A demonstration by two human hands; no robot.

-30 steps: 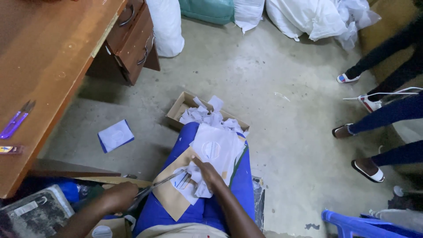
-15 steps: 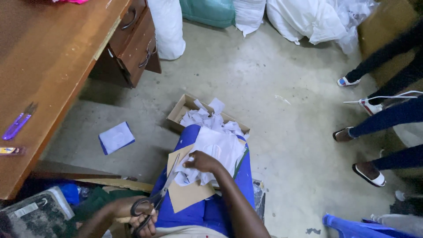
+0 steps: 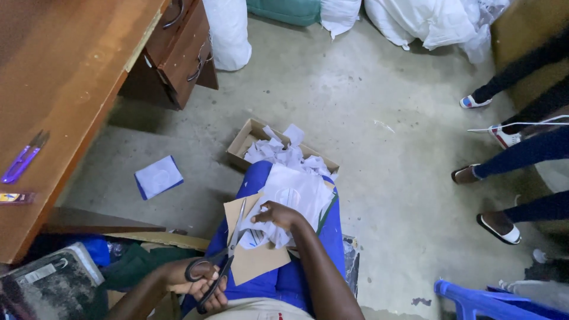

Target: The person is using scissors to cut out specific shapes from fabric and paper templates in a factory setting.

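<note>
Grey concrete floor, stained in places, fills most of the head view. Nearest to us, our left hand sits low in the frame, fingers closed through the loops of the black-handled metal scissors; the blades point up and away and lie on the edge of the brown cardboard piece. We cannot tell whether the blades are parted. Our right hand rests on the lap in blue cloth, fingers curled down and clamped on the crumpled white paper sheets that overlie the cardboard; the fingertips are hidden in the folds. Both forearms run off the bottom edge.

At lower left a dark, dusty flat object is cut off by the frame, and we cannot make out what it is. Just beyond the knees stands the open brown cardboard box filled with white paper scraps; its near wall is hidden by the lap. A white square with a blue border lies on the floor to the left. On the brown wooden desk lie purple thread snips. At right, legs and sandalled feet of other people enter, bodies out of view. A blue plastic chair is partly cropped. Farthest off, white sacks are cut by the top edge.
</note>
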